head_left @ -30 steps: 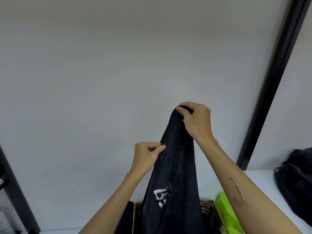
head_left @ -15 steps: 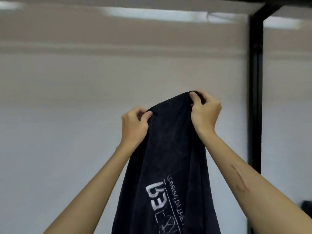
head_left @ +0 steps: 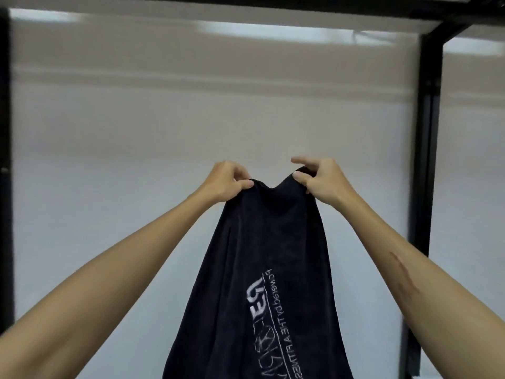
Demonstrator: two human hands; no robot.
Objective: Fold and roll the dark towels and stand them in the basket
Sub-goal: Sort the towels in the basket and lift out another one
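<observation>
While both hands pinch its top edge, the dark towel [head_left: 270, 255] hangs.

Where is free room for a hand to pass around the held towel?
Free: left of the left hand up to the left black post, and between the right hand and the right black post. Crowded: the towel edge between both hands.

The dark towel [head_left: 262, 269] carries pale mirrored lettering, only partly legible: "powered by THE".

towel [head_left: 267, 242]: dark matt terry cloth | frame [head_left: 426, 132]: black matt metal
</observation>
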